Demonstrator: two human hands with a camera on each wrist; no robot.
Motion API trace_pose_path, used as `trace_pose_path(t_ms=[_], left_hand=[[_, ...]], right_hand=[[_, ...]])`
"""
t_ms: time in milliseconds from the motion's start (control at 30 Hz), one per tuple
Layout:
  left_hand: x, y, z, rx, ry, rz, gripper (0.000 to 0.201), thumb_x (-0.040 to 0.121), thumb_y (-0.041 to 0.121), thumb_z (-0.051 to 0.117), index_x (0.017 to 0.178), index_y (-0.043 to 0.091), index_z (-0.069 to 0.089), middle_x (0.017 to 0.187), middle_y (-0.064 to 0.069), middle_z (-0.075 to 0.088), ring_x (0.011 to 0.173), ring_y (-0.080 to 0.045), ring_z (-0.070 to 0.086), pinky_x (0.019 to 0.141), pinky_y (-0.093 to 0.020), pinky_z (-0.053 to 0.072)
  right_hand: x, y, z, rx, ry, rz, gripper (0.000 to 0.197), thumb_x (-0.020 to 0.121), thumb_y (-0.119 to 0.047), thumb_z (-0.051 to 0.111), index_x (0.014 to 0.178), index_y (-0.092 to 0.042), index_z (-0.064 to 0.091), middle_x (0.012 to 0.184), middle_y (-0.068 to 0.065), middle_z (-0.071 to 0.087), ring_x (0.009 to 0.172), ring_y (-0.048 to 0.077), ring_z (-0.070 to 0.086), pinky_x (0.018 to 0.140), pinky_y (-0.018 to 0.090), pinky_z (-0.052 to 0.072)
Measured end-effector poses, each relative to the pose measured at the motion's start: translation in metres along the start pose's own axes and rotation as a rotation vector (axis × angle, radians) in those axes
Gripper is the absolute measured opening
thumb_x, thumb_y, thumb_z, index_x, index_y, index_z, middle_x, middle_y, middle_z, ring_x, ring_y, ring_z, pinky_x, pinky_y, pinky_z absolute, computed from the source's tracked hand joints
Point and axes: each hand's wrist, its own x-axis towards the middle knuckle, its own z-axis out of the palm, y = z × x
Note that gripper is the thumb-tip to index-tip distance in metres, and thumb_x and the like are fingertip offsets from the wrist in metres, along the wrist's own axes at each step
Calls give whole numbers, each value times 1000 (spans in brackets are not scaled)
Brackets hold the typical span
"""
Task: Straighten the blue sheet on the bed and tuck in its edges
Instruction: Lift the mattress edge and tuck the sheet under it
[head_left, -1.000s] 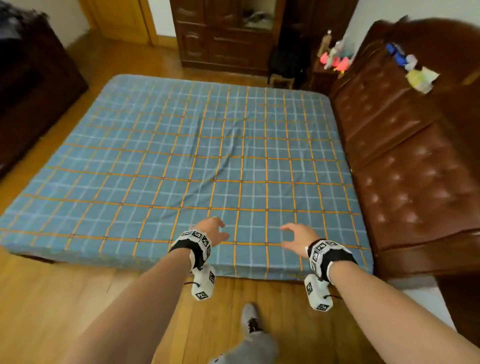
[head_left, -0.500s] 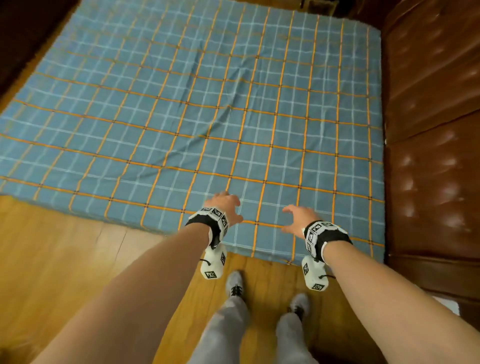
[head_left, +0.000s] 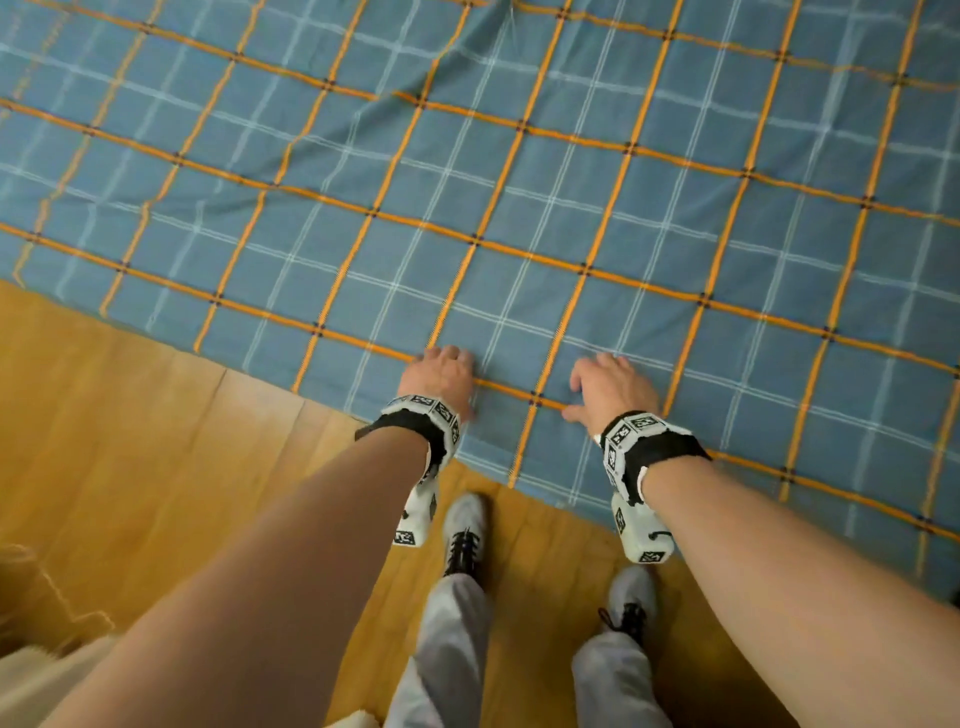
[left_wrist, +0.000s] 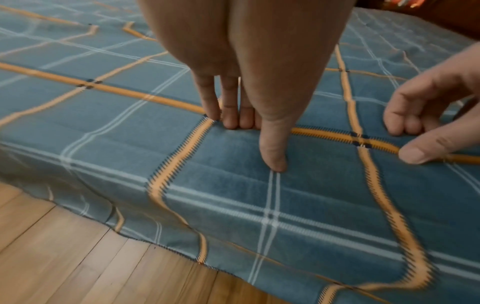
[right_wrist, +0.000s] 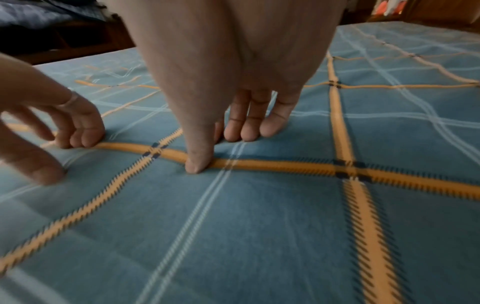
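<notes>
The blue sheet (head_left: 519, 182), checked with orange and white lines, lies across the bed. Its near edge (left_wrist: 182, 236) hangs loose and wavy down the mattress side to the floor. My left hand (head_left: 447, 374) rests near that edge. In the left wrist view its straight fingertips (left_wrist: 233, 123) and thumb press on the cloth. My right hand (head_left: 597, 384) sits a hand's width to the right. In the right wrist view its fingertips (right_wrist: 249, 131) press the sheet and its thumb lies on an orange line. No cloth is bunched in either hand.
A wooden floor (head_left: 130, 441) runs along the bed's near side. My two feet in grey shoes (head_left: 465, 525) stand on it close to the hanging edge. Dark furniture (right_wrist: 64, 41) stands beyond the far left of the bed.
Both hands have come down from just above the sheet onto it near the front edge. The view has dropped and closed in, so the room and headboard are out of sight.
</notes>
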Motion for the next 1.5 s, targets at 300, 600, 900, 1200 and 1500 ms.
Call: trace_pose_path(t_ms=[300,600,900,1200,1500], left_hand=[[-5,18,0,190,-106,121,20,95,19,54,113,15,64,115,-4,66,109,-26,62,84,-37,51],[-30,37,15,-33,-58,152,59,81,53,70,123,17,49,116,-2,57,108,-27,57,82,-39,49],[-15,93,21,-5,27,228,28,91,34,62,110,13,59,111,-7,58,108,-30,58,83,-44,52],[-21,118,24,231,-212,332,19,93,23,59,110,14,63,113,-6,65,105,-29,63,83,-39,51],[-44,151,24,29,-41,389,56,82,56,65,122,21,49,114,0,56,100,-22,58,79,-35,49]], right_hand=[[-8,6,-5,-196,-137,-144,30,95,-38,58,116,-20,68,121,3,65,120,24,53,94,35,46],[-43,41,11,-8,-17,-111,43,79,-45,75,113,-29,55,115,-6,56,116,19,47,87,35,46],[-63,107,14,-83,6,19,21,86,-41,70,101,-29,65,106,-5,65,108,19,53,89,33,41],[-76,114,13,-230,-202,-6,21,94,-28,60,111,-24,70,112,8,68,107,29,62,91,34,49],[-110,160,42,77,-39,125,57,73,-44,81,116,-26,47,121,-1,49,118,21,45,88,38,48]])
